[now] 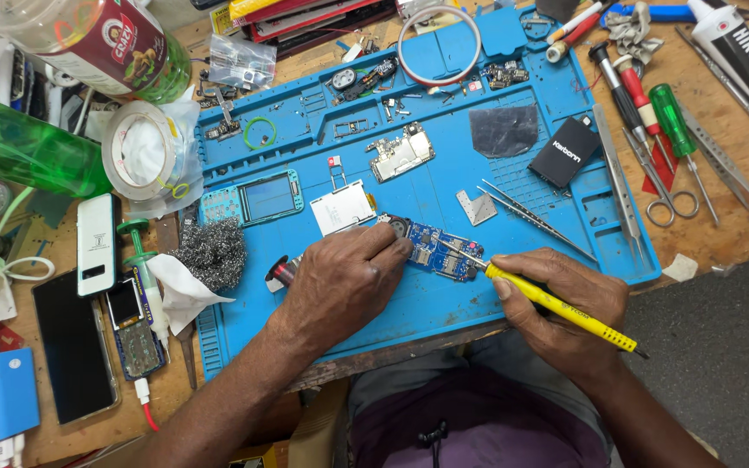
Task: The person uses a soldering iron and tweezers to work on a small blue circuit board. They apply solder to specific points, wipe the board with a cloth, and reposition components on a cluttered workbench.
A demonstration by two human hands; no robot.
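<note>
Blue rubber mat (409,303) covers the middle of the wooden counter (721,234), and it keeps tiny parts from rolling away. Near the mat's 6 o'clock edge lies a small blue circuit board (440,251).

The left hand (340,282) presses down on the board's 9 o'clock end. Its grip is closed, fingers bent flat on the board, so the board cannot slide. A small dark, red-tipped thing pokes out under the wrist, but I cannot tell what it is.

The right hand (565,308) holds a yellow screwdriver (556,308) like a pencil. Its grip is wrapped tight around the handle. The thin metal tip touches the board's 3 o'clock side, and the handle points away toward 4 o'clock, which leaves the tip easy to see.

At 12 o'clock from the board sit a white screen piece (342,206) and a silver-white circuit board (401,153). A teal phone front (253,198) lies at 10 o'clock. Long tweezers (526,212) rest at 2 o'clock, close enough to grab. A black battery (563,151) lies further out that way.

Off the mat at 9 o'clock are a grey wire wool ball (211,251) and a roll of clear tape (142,149). Screwdrivers with red and green handles (652,108) and scissors (671,204) wait at 2 o'clock on the bare wood.
</note>
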